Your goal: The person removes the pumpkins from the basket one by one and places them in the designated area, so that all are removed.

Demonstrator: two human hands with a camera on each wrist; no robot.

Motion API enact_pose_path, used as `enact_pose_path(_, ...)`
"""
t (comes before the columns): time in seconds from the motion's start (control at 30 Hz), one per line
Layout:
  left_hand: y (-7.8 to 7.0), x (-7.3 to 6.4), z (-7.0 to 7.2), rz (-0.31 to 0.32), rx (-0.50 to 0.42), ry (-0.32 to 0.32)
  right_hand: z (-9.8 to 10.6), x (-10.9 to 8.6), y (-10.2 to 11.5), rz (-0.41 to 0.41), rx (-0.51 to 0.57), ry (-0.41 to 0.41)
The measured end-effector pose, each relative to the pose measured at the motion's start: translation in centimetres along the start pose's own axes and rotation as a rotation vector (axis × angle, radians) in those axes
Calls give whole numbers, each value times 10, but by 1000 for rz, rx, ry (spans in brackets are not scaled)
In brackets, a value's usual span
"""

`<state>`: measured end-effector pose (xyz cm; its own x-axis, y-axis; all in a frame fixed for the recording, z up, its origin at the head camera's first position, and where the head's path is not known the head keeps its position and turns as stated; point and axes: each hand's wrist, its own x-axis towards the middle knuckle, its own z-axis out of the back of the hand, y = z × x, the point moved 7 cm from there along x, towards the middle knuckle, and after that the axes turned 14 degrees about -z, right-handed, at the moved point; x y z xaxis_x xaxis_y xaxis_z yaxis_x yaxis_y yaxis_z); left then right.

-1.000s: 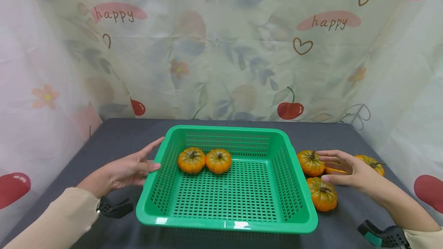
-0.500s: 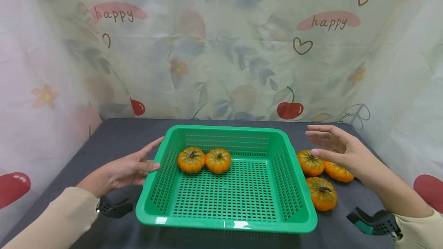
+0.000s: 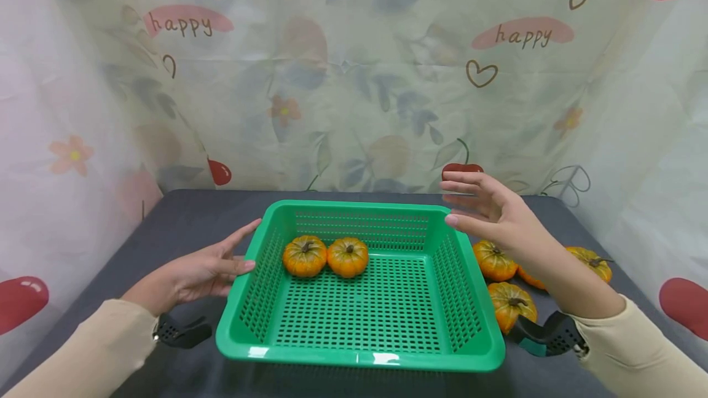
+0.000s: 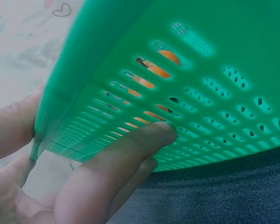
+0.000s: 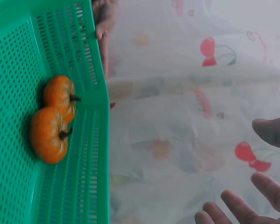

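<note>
Basket (image 3: 359, 359): bright green plastic, slotted walls, on dark cloth (image 3: 193, 217). Inside it, toward the far left, two small pumpkins (image 3: 305, 257) sit side by side, touching: squat, ribbed, orange with paler yellowish streaks, dark stems. Loose pumpkins (image 3: 493, 261) lie outside the basket's right wall: two close by it, one mostly hidden by the right forearm (image 3: 572, 284), one farther off, stem pointing away. Left hand (image 3: 204, 272) grips the basket's left rim, fingertips against the outer wall. Right hand (image 3: 498, 209) hangs by the basket's far right corner, fingers extended, nothing held. Printed curtain (image 3: 354, 109) behind the basket.
</note>
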<state>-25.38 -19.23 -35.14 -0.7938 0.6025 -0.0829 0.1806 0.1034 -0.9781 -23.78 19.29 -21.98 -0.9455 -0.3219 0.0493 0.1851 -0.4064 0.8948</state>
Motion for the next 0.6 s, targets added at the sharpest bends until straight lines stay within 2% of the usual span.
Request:
enact_pose_path(0.13,0,-1,0,0,-4,-5,-15,13,8,9,60,23)
enact_pose_path(0.3,1,-1,0,2,-2,-11,-35,29,8,7,116,52)
enact_pose_path(0.6,1,0,0,2,-9,-13,-70,54,3,4,146,91)
